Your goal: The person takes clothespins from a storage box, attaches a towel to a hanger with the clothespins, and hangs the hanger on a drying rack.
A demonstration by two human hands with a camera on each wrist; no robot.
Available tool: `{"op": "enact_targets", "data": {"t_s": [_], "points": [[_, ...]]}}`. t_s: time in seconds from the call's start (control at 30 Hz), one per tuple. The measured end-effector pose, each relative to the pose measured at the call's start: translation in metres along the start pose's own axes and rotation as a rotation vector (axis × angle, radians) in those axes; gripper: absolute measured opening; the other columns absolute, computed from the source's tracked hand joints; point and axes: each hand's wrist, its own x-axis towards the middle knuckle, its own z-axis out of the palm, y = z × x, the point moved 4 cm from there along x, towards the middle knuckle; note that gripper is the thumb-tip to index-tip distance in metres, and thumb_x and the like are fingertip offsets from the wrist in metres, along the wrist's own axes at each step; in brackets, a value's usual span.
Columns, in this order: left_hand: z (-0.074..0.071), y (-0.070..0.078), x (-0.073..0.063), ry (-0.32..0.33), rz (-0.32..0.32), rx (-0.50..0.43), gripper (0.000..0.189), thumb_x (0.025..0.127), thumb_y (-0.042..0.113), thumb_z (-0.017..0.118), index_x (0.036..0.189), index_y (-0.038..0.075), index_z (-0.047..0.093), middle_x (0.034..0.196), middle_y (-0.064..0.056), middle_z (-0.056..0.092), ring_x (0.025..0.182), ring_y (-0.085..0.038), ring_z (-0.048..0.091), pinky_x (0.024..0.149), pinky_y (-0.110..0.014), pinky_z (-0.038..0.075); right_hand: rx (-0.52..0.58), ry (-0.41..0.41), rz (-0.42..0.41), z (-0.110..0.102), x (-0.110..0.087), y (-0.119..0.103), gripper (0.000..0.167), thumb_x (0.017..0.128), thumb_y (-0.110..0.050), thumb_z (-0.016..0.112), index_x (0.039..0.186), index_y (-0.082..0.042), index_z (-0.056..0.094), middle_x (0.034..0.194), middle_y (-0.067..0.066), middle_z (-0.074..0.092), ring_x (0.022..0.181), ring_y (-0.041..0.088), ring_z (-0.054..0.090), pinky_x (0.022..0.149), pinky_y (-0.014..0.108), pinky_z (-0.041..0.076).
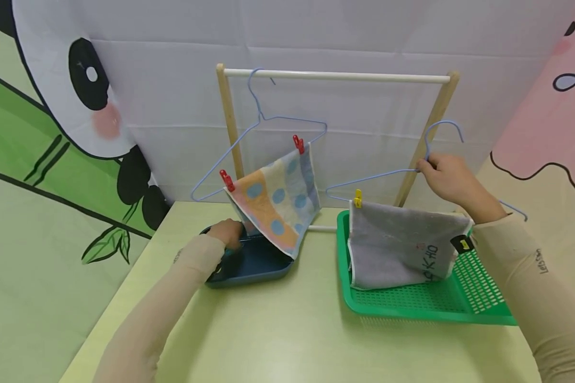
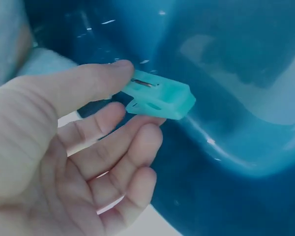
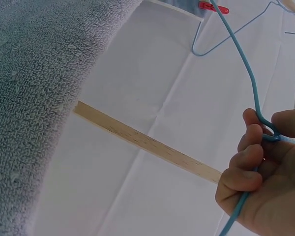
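Observation:
My left hand [image 1: 226,233] is over a dark blue basin [image 1: 254,276]. In the left wrist view its thumb and fingers pinch a teal clothespin [image 2: 162,96]. My right hand [image 1: 445,178] grips a blue wire hanger [image 1: 378,175] at the base of its hook. From that hanger hangs a grey towel [image 1: 393,244] with dark lettering and a yellow clothespin [image 1: 358,199] at its left corner. The towel's right upper corner is partly hidden by my arm. In the right wrist view fingers curl round the blue wire [image 3: 250,73].
A white rod [image 1: 335,76] on wooden posts [image 1: 424,138] carries a second blue hanger [image 1: 256,101]. Red clothespins [image 1: 298,144] hold a dotted, multicoloured towel [image 1: 273,197] on it, its lower corner over the basin. A green basket [image 1: 412,311] stands under the grey towel.

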Motion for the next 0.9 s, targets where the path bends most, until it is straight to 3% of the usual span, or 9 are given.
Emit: {"op": "enact_targets", "data": {"t_s": [0.2,0.4,0.5,0.7,0.9], "points": [[-0.009,0.003,-0.006,-0.022,-0.020,-0.034,0.021,0.078,0.014,0.064,0.095,0.001,0.063,0.099,-0.017,0.063,0.085,-0.030,0.060,0.072,-0.049,0.049,0.000,0.005,-0.004,-0.001,-0.001,-0.001,0.046,0.102,-0.030,0.034,0.100,0.004,0.065,0.061,0.009,0.046,0.051,0.023,0.034,0.047,0.033,0.029],[-0.012,0.003,-0.013,-0.065,-0.008,-0.071,0.017,0.083,0.021,0.063,0.086,0.004,0.062,0.088,-0.011,0.063,0.074,-0.025,0.057,0.066,-0.044,0.048,0.001,0.029,-0.011,-0.001,-0.002,-0.001,0.044,0.102,-0.028,0.036,0.098,0.004,0.066,0.063,0.009,0.049,0.054,0.024,0.036,0.049,0.034,0.029],[-0.012,0.002,-0.015,-0.070,-0.007,-0.092,0.022,0.085,0.024,0.063,0.092,0.003,0.064,0.091,-0.011,0.063,0.077,-0.025,0.058,0.068,-0.044,0.049,-0.011,0.045,-0.016,0.000,-0.003,0.000,0.044,0.102,-0.028,0.036,0.098,0.004,0.066,0.064,0.009,0.049,0.055,0.024,0.036,0.050,0.034,0.029],[-0.015,0.002,-0.023,-0.024,0.003,-0.124,0.037,0.086,0.026,0.062,0.111,-0.001,0.059,0.104,-0.014,0.063,0.091,-0.032,0.060,0.078,-0.049,0.048,-0.027,0.047,-0.019,0.002,-0.003,0.001,0.046,0.103,-0.029,0.034,0.100,0.005,0.066,0.063,0.009,0.048,0.055,0.024,0.035,0.051,0.035,0.028],[-0.021,0.011,-0.036,0.018,0.025,-0.174,0.031,0.086,0.025,0.063,0.106,0.002,0.059,0.097,-0.010,0.062,0.082,-0.027,0.059,0.073,-0.045,0.048,-0.031,0.059,-0.024,0.004,-0.003,0.001,0.045,0.103,-0.027,0.034,0.097,0.005,0.066,0.060,0.008,0.047,0.053,0.024,0.035,0.050,0.035,0.028]]}}
